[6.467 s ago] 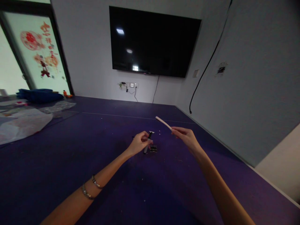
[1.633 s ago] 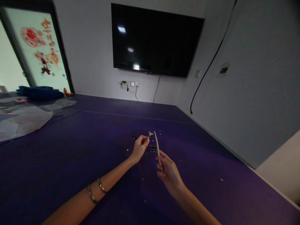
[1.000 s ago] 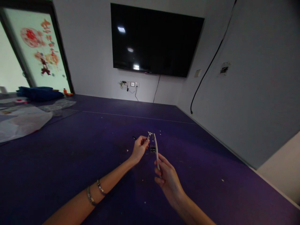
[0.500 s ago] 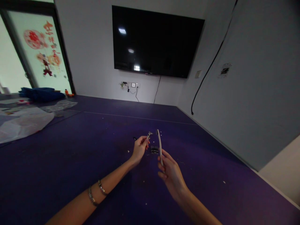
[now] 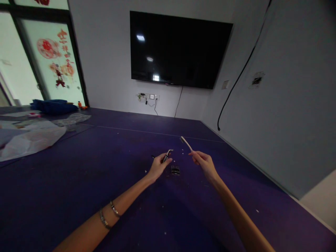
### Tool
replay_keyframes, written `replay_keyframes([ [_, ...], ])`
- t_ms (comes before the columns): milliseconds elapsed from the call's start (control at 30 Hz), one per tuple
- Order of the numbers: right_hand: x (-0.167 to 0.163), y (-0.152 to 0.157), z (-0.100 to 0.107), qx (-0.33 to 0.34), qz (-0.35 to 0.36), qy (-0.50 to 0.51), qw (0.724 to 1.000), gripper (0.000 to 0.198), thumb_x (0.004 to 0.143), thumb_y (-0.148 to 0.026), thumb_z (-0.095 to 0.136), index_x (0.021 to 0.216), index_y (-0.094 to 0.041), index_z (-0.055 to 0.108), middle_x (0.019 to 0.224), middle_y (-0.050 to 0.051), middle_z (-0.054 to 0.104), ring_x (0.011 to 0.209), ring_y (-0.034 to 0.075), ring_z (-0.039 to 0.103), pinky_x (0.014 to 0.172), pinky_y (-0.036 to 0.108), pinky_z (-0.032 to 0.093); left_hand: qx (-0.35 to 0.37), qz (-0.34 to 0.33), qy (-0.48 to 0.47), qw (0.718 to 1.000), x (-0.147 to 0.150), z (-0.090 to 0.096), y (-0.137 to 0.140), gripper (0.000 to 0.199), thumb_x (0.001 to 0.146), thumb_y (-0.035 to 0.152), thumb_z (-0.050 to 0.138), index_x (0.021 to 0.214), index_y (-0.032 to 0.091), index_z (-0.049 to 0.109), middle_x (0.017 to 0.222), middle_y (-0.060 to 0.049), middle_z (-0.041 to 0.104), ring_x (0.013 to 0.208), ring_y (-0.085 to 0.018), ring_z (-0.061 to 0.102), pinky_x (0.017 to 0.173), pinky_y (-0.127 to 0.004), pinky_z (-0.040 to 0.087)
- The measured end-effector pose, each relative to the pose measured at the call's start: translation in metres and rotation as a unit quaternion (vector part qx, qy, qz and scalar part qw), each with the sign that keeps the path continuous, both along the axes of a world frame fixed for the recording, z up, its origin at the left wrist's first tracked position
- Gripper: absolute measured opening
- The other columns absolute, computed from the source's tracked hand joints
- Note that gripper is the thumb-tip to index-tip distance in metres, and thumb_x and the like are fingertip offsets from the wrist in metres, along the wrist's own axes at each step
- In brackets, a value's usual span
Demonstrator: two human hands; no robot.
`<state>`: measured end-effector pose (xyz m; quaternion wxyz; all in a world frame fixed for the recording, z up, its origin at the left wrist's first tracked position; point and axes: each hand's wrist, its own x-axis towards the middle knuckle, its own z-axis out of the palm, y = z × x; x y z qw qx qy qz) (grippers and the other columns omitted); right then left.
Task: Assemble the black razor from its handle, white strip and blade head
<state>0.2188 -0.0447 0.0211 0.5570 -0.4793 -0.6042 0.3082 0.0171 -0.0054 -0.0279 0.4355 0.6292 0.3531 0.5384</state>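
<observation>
Wearing two bracelets (image 5: 104, 219) on the left arm (image 5: 128, 200), nearest; reaching over a purple surface (image 5: 65, 168) dotted with white specks (image 5: 145, 171). Farther in, working around a small dark box (image 5: 175, 170), set on that surface between the hands and slightly nearer than the razor (image 5: 168, 154). Gripping that razor in the left hand (image 5: 159, 166), with thumb and fingers closed round the handle and the head free, pointing right. To the right, pinching a brush (image 5: 187, 143) by the handle in the right hand (image 5: 204, 162), fingers closed, bristle end pointing far and left. Holding brush and razor near each other but not touching. Judging by that pairing, probably at a brushing step on the razor head, at an instant without contact. For a further stroke, likely needing to steady the razor, bring the bristles left and nearer, and press only lightly. Beyond, with a plastic bag (image 5: 39, 140) and blue cloth (image 5: 55, 106) to the left; farthest, facing a TV (image 5: 181, 49) on the wall (image 5: 105, 52).
</observation>
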Motion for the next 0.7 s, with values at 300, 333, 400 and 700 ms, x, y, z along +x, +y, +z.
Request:
replay_keyframes([
  [300,0.021,-0.001,0.002,-0.013,-0.002,-0.147,0.989,0.044,0.077,-0.052,0.049,0.062,-0.014,0.066,0.051,-0.001,0.045,0.053,0.011,0.041,0.050,0.023,0.029,0.014,-0.048,-0.052,0.997,-0.002,0.000,0.002,0.022,0.081,0.030,0.052,0.092,0.013,0.057,0.085,-0.008,0.065,0.071,-0.015,0.057,0.072,-0.029,0.044],
  [333,0.023,-0.001,0.004,-0.013,-0.015,-0.162,0.987,0.044,0.077,-0.052,0.050,0.060,-0.014,0.065,0.051,-0.001,0.045,0.052,0.011,0.041,0.050,0.023,0.028,0.025,-0.050,-0.047,0.997,-0.003,0.000,0.002,0.020,0.081,0.030,0.051,0.090,0.013,0.058,0.087,-0.008,0.065,0.075,-0.015,0.058,0.076,-0.030,0.043],
  [400,0.025,-0.004,0.009,-0.020,-0.041,-0.186,0.981,0.044,0.075,-0.054,0.052,0.059,-0.014,0.064,0.049,-0.002,0.042,0.050,0.010,0.039,0.048,0.023,0.026,0.051,-0.047,-0.036,0.997,-0.005,0.000,0.003,0.019,0.083,0.029,0.048,0.089,0.014,0.058,0.090,-0.008,0.064,0.081,-0.016,0.058,0.081,-0.032,0.042],
  [700,0.011,-0.016,0.022,-0.012,-0.068,-0.242,0.968,0.046,0.073,-0.057,0.052,0.058,-0.015,0.064,0.048,-0.003,0.037,0.047,0.009,0.031,0.044,0.024,0.019,0.152,-0.035,0.058,0.986,-0.008,0.000,-0.003,0.021,0.090,0.026,0.037,0.099,0.017,0.053,0.099,-0.007,0.062,0.097,-0.017,0.057,0.090,-0.032,0.039],
])
